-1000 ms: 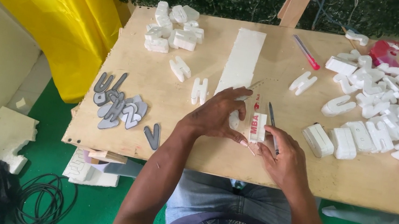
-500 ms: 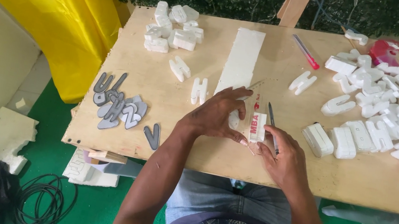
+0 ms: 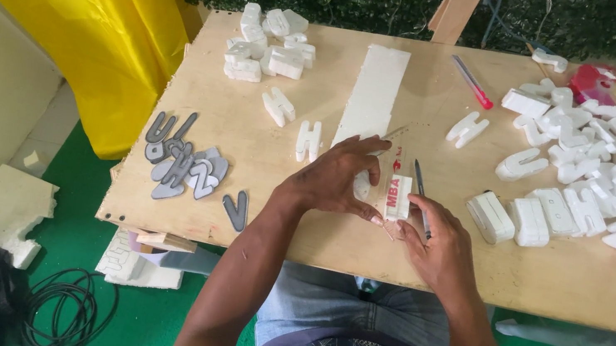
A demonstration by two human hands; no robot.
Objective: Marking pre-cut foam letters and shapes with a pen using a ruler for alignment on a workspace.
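Change: almost nothing has moved over the last second; both hands and the foam piece between them sit where they sat in the two earlier views, with only a slight settling of the fingers.
Table: wooden board (image 3: 299,222) serves as the work surface, with stock sorted into groups around an open patch in front of the person, so the cutting spot stays free.
Foam strip: long white foam strip (image 3: 373,96) lies lengthwise just beyond the hands, apparently kept close as stock.
Cut letters: white foam letters (image 3: 603,174) are heaped to the right, well apart from the hands; a smaller stack of foam blocks (image 3: 267,43) sits at the far left.
Grey letters: grey letter shapes (image 3: 179,159) are gathered at the left edge, likely as patterns.
Left hand: left hand (image 3: 328,181) is spread flat, fingers curled down over the small foam piece (image 3: 398,196), pinning it to the board.
Right hand: right hand (image 3: 438,251) is loosely closed beside the piece, fingers wrapped around a thin dark blade tool (image 3: 420,186) that points away from the body; the grip itself is partly hidden.
Foam piece: it lies on the board between both hands, touching the left fingertips, with a clear ruler (image 3: 402,143) under or beside it.
Pen: red pen (image 3: 472,82) rests unused farther back.
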